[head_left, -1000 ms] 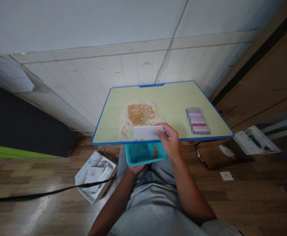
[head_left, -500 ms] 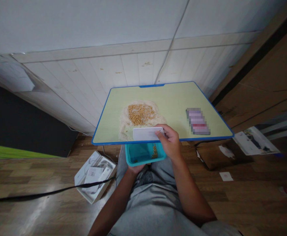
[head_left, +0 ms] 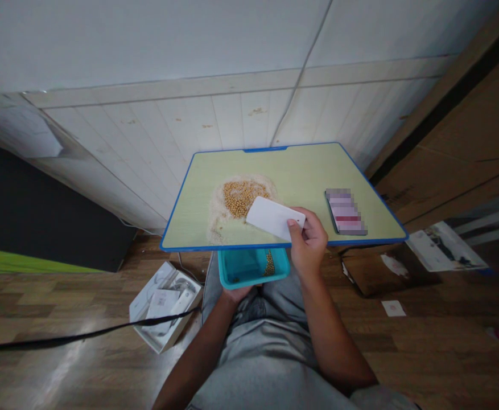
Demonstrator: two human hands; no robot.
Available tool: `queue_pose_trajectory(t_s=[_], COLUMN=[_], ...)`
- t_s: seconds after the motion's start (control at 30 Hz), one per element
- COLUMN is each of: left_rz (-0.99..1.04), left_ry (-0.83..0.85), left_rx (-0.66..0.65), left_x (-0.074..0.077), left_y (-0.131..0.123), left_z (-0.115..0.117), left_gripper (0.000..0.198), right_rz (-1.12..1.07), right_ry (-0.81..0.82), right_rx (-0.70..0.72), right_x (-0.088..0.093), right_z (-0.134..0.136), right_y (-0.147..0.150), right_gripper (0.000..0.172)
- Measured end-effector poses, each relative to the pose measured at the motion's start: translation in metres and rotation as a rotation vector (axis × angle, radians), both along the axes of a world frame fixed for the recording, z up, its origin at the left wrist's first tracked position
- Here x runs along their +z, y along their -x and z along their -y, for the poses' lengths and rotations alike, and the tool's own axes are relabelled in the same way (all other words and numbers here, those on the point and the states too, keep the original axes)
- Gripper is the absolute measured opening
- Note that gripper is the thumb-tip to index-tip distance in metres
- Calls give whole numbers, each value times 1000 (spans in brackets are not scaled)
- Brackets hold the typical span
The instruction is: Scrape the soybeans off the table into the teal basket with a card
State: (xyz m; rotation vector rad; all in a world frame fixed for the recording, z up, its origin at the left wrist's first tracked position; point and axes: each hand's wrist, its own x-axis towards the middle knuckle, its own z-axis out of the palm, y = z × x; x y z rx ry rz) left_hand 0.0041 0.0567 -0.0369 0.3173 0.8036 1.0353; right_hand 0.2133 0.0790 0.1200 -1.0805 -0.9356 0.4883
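My right hand [head_left: 308,242] pinches a white flat rectangular piece [head_left: 275,217] by its right end, thumb on top. The piece is tilted over the table, its left corner covering the near right edge of a pile of soybeans [head_left: 238,198]. Pale rice-like grains [head_left: 217,213] surround the soybeans. My left hand [head_left: 237,294] holds a teal plastic container [head_left: 227,285] from below, just under the table's near edge; its fingers are mostly hidden by the container. Inside, small greenish-brown beans [head_left: 269,263] lie towards the right, with a few at the near left.
The low table [head_left: 304,171] has a blue rim and stands against the panelled wall. A phone [head_left: 345,212] lies on its right side. On the floor, a white open box [head_left: 166,307] sits left and a cardboard box [head_left: 386,273] right. A black strap [head_left: 104,329] crosses the left.
My right hand has moved slightly right and turned the white piece; its left end has swung away from the table's near edge to the soybeans. My left hand and the container stay put.
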Motion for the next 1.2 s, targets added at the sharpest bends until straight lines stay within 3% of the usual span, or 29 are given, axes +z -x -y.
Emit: queue_pose_trajectory(t_s=[0.17, 0.4, 0.63, 0.77, 1.07, 1.2], left_rz=[-42, -106, -107, -119, -11, -14], left_ry=[-52, -29, 18, -36, 82, 41], left_rx=[-30, -56, -11, -46, 41, 20], left_x=[2, -4, -14, -21, -12, -11], left_y=[0, 2, 3, 9, -1, 0], left_z=[-1, 1, 3, 3, 1, 1], left_gripper=[92, 99, 106, 98, 88, 89], right_rz=[13, 120, 89, 105, 219, 201], right_ry=[-44, -88, -75, -74, -75, -43], right_rx=[-40, -131, -219, -232, -203, -203], right_x=[-1, 10, 11, 9, 8, 2], right_z=[0, 4, 3, 2, 1, 0], right_y=[1, -4, -13, -16, -19, -21], right_gripper=[52, 23, 30, 34, 42, 37])
